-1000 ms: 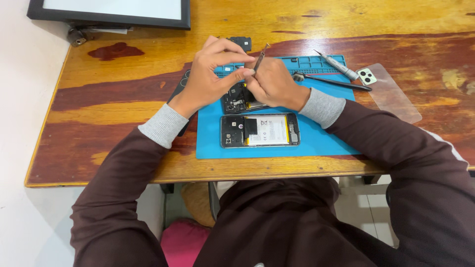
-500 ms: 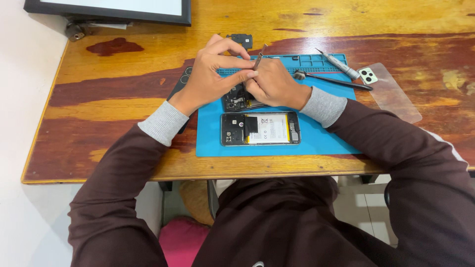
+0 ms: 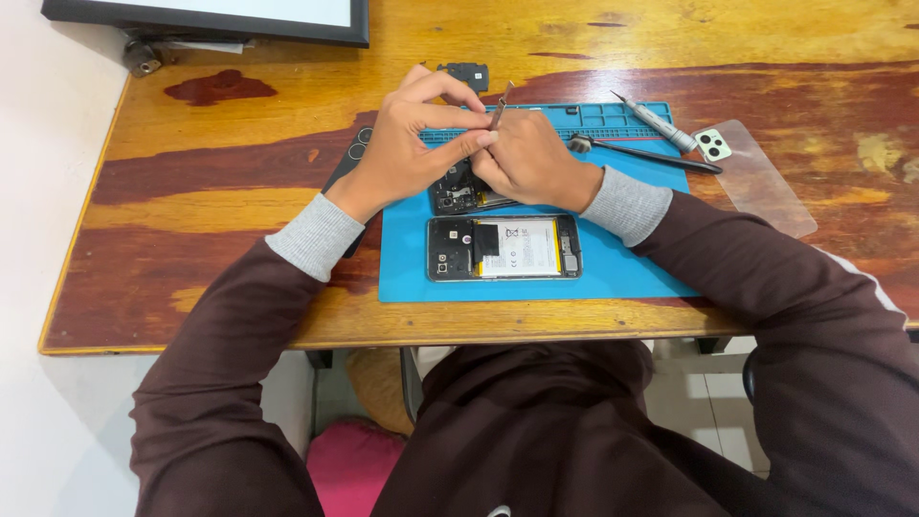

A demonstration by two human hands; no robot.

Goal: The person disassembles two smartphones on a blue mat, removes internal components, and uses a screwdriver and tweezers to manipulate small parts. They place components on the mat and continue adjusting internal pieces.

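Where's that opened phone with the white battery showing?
The opened phone lies flat on the blue mat, mid-table, just below both hands.

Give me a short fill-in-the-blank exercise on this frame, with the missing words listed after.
1. The opened phone nearer the person lies on a ____ mat.
2. The right hand holds thin metal ____.
3. The mat lies on a ____ table.
4. The left hand and the right hand meet over a second opened ____.

Missing words: blue; tweezers; wooden; phone
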